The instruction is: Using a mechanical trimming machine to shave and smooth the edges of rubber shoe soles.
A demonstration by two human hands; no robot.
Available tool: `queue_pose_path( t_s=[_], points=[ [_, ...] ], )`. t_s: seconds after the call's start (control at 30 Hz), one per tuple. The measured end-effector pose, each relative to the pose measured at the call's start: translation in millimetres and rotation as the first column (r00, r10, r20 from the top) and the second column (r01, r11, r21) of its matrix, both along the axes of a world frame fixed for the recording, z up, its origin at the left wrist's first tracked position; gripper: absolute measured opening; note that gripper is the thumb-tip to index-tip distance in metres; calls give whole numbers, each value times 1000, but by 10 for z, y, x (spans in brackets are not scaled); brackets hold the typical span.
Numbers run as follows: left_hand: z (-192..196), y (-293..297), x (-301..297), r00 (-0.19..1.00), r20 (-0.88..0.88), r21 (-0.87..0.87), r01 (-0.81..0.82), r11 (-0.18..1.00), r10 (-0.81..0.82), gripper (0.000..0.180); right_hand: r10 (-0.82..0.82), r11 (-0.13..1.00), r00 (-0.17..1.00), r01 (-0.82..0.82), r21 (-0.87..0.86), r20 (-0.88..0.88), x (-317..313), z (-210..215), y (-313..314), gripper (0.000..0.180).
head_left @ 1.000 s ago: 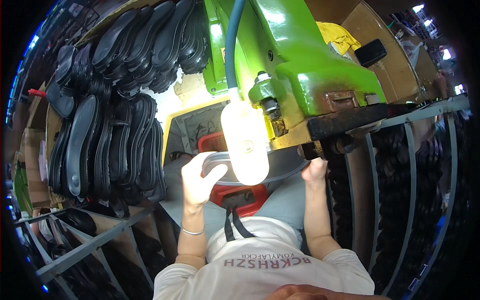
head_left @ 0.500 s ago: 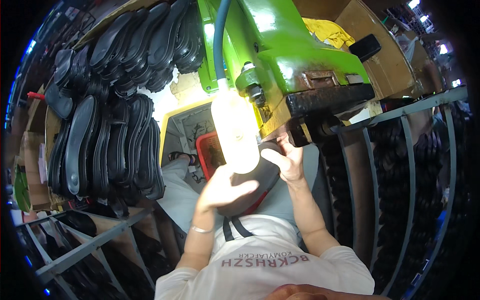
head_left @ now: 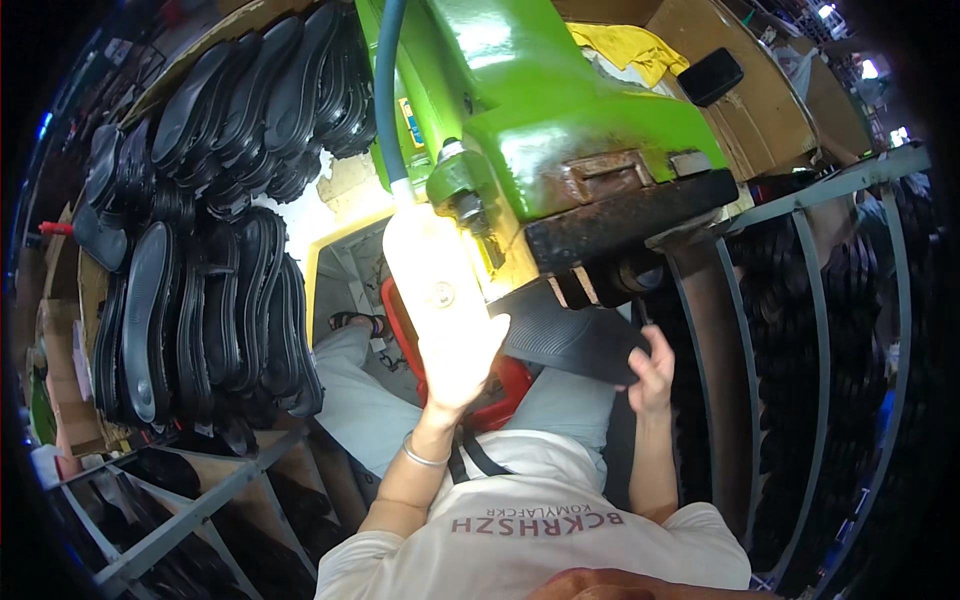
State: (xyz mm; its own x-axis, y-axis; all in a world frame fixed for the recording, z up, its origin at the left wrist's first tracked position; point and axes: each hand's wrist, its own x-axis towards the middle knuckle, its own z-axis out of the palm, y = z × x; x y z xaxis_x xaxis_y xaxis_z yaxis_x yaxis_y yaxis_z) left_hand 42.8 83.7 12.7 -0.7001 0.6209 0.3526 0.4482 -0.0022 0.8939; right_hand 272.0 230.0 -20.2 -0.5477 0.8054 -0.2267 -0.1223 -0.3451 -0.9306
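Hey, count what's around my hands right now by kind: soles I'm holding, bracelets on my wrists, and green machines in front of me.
Black shoe sole held by left hand and right hand: 1
Wrist bracelet: 1
Green machine: 1
Total: 3

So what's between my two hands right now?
In the head view, the black shoe sole spans from the left hand to the right hand, under the green machine.
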Motion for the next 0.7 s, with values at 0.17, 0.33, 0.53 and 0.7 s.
queue_pose_path(
  t_s=[0.17,0.33,0.53,0.7],
  points=[
    [-146,-204,-143,991,81,30,106,994,-108,33,120,981,992,-112,161,-43,-538,351,456,27],
    [-33,-431,-230,990,137,3,-21,1000,21,20,251,956,962,-228,186,-111,-950,415,448,22],
    [-164,-947,-322,715,698,224,-181,958,-28,21,385,844,919,-313,435,-84,-1314,401,89,38],
    [-643,-1207,-102,720,691,42,42,998,-59,27,410,901,899,-372,225,-154,-1521,424,-49,55]
  ],
)
